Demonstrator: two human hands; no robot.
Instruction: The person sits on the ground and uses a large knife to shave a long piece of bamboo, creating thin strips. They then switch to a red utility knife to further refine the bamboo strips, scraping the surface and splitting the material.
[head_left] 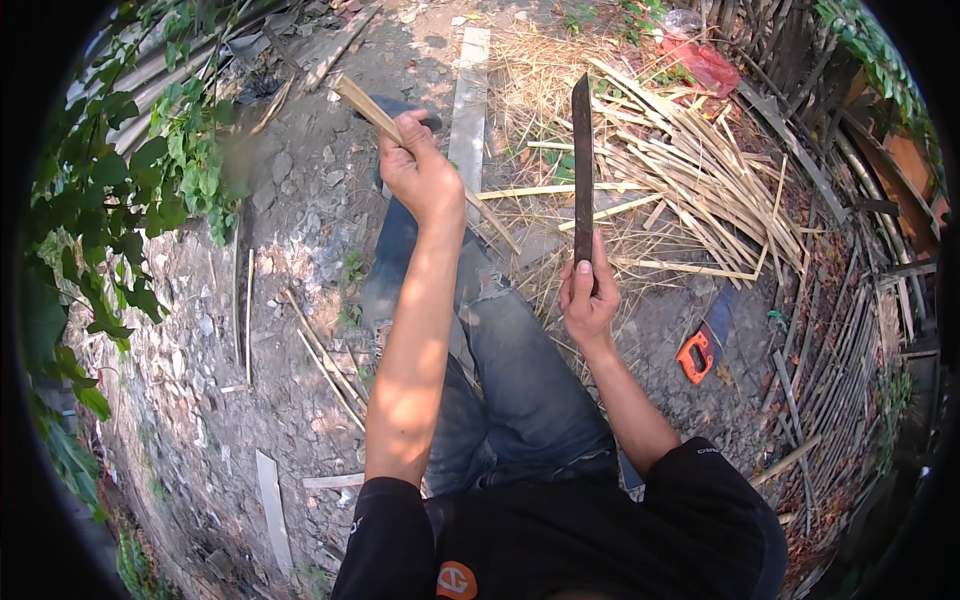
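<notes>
Bamboo strip (pixel 372 112) runs from about eleven o'clock of the head view down toward the centre, gripped in the left hand (pixel 418 172), whose fingers are wrapped tight around it. The strip sticks out up and left past the fist and passes down-right behind it, so most of its length stays free of the body; held out at arm's length like this, it sits well clear of the knees in blue jeans (pixel 520 380).

At about one o'clock from the centre, the right hand (pixel 588 300) is closed around the handle of a long dark blade (pixel 582 150), thumb laid along the spine, likely to steady it. The blade points straight up and away from the person, apart from the strip.

Further toward two o'clock lies a pile of split bamboo slats (pixel 700 180) on straw. An orange tape measure (pixel 696 354) rests on the ground at about four o'clock, near the right forearm.
</notes>
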